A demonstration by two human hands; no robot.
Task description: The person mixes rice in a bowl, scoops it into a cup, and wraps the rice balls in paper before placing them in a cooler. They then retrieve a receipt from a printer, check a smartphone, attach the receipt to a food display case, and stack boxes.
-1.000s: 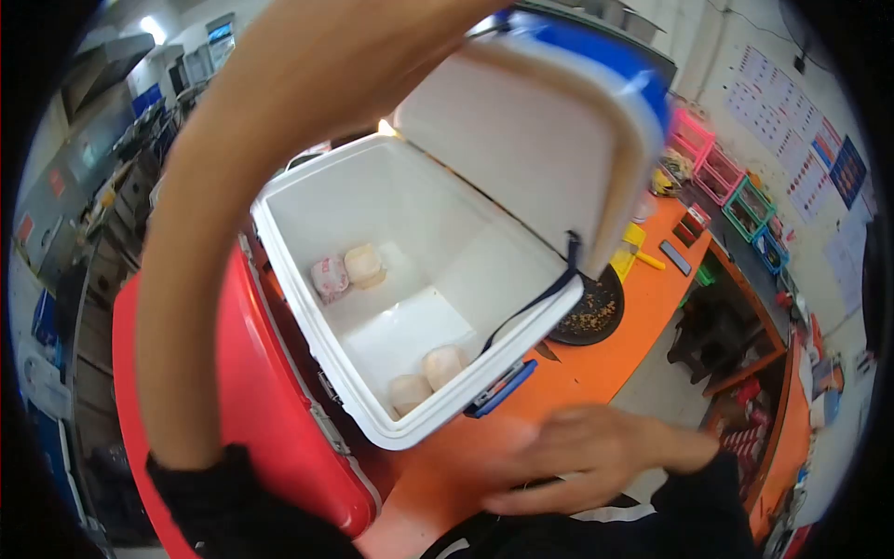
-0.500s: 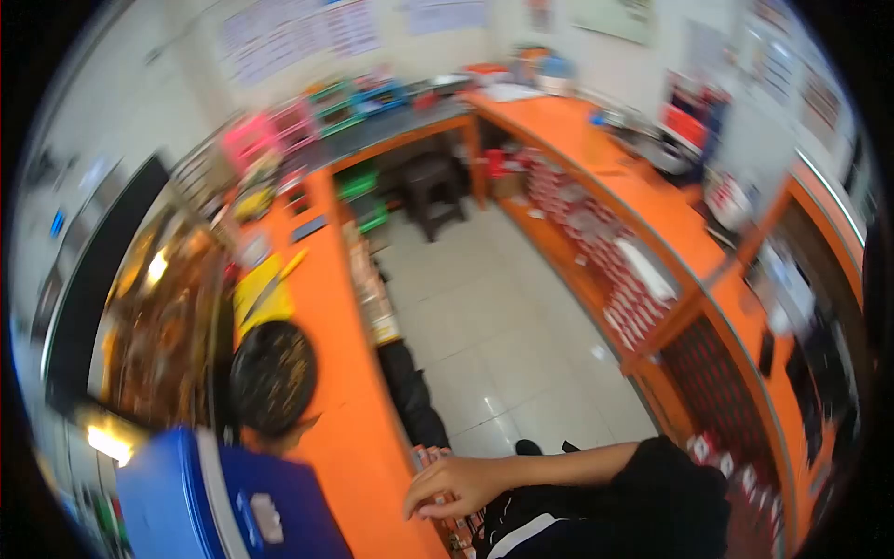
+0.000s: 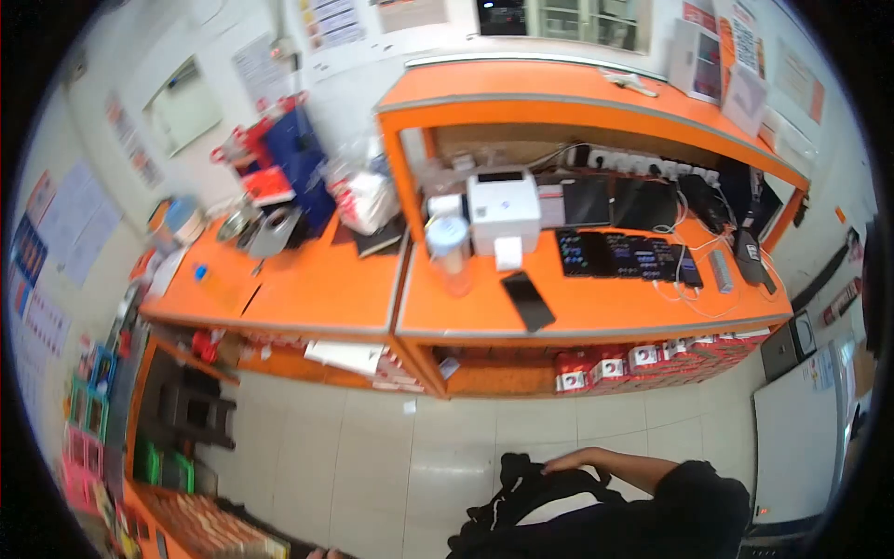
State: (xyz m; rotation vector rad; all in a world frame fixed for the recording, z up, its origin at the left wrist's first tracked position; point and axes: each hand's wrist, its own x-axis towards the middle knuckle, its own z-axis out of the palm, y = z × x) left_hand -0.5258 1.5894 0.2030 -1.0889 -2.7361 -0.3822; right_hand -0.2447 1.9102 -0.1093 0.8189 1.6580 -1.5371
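My right hand (image 3: 570,459) hangs low in front of me, beside the dark clothing (image 3: 568,484) on my body. Its fingers point left, loosely stretched, and I see nothing held in them. Only a small part of my left hand (image 3: 324,553) shows at the bottom edge, close to the end of the left counter; its grip is hidden. Ahead, out of reach of both hands, a dark phone (image 3: 528,301) lies on the orange counter (image 3: 587,303). Behind it stand a white label printer (image 3: 504,210) and a clear jug with a pale lid (image 3: 450,252).
Several phones (image 3: 624,256) lie in a row with charging cables. Red and white boxes (image 3: 610,369) fill the shelf below. A dark stool (image 3: 196,410) stands at the left, a white fridge (image 3: 799,447) at the right. Tiled floor (image 3: 447,456) lies between me and the counter.
My view has swung right, from the left counter with the black round tray and blue cooler to the counter with phones and printer. My right hand now sits beside my clothing.
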